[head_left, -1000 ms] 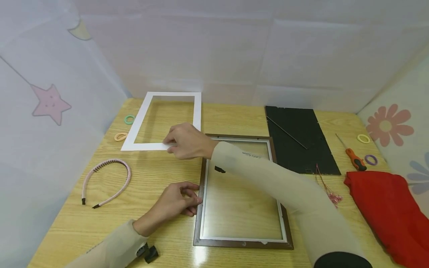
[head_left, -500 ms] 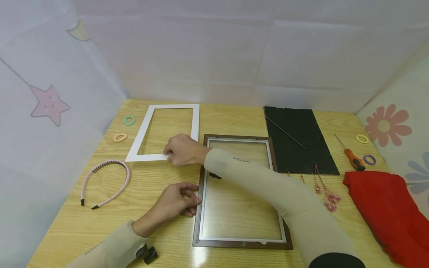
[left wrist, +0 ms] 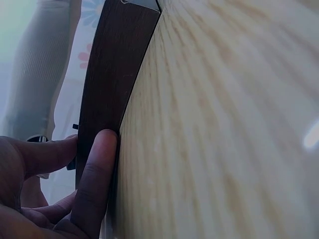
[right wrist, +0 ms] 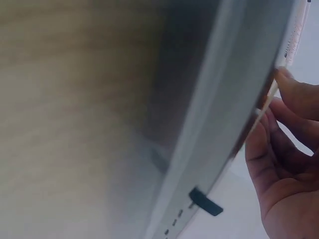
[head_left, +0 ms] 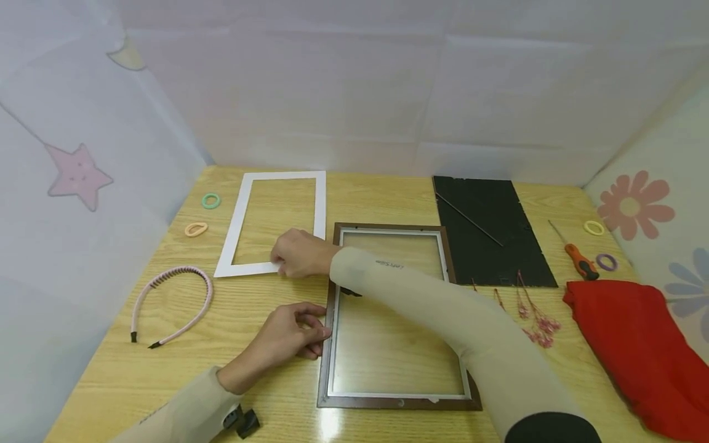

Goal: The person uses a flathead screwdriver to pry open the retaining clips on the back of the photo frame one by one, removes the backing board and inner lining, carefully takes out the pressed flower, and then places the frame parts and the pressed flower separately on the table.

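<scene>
At the near edge of a white rectangular mat border (head_left: 235,227), my right hand (head_left: 301,253) pinches its lower right part; the border lies on the table. In the right wrist view the right hand (right wrist: 289,154) has thumb and fingers close together beyond the frame's rim. My left hand (head_left: 290,332) holds the left side of a brown picture frame (head_left: 399,403) with a glass pane. The left wrist view has the index finger along the dark outer side of the frame (left wrist: 117,64) and the thumb at its upper edge. My right forearm crosses above the pane.
A pink headband (head_left: 207,301) and hair ties (head_left: 196,229) lie at left. To the right are a black backing board (head_left: 498,258) bearing a thin rod (head_left: 471,220), dried pink flowers (head_left: 543,329), an orange-handled screwdriver (head_left: 580,261) and red cloth (head_left: 626,332). Fabric walls enclose the table.
The mat border has come down from a raised position and nearer, onto the table, with my right hand. More of the dried flowers shows beside the right arm. My left hand stays at the frame.
</scene>
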The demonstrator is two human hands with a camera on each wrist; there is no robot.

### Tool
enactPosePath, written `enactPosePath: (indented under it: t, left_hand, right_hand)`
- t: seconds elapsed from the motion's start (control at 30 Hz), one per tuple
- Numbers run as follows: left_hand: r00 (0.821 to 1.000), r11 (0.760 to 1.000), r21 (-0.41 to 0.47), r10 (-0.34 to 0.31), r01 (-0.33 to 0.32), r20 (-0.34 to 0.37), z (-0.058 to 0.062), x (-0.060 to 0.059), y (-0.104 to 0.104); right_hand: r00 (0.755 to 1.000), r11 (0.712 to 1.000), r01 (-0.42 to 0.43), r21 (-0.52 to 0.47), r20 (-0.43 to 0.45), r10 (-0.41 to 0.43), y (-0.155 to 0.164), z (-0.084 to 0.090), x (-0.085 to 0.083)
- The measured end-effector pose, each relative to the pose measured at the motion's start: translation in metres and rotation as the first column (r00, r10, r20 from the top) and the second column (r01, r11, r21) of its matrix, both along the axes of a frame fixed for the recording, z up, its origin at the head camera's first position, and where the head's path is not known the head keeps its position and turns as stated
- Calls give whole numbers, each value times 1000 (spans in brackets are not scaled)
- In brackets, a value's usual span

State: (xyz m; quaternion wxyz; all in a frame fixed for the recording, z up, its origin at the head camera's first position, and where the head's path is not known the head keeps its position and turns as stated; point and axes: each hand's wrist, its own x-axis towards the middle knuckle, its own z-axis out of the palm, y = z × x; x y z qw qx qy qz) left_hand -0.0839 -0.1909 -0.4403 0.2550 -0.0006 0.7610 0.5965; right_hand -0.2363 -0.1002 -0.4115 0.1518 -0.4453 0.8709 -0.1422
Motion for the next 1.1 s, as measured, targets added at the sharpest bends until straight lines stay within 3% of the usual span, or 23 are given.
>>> enactPosePath:
  t: [0.53,0.93,1.1]
  left_hand:
    - [1000,1000,-6,1,-1,-11,0,-1,0]
    - [1000,1000,-7,-6,6,-7,0,-2,-1]
    - [1000,1000,-1,-2,2,-3,-1,-2,-1]
  right_hand:
    - [996,993,-38,113,-72,47,-11,-2,8]
    - [997,981,-44,190,-47,54,-11,-3,4]
    - [999,987,-40,153,-22,43,-8,-2,4]
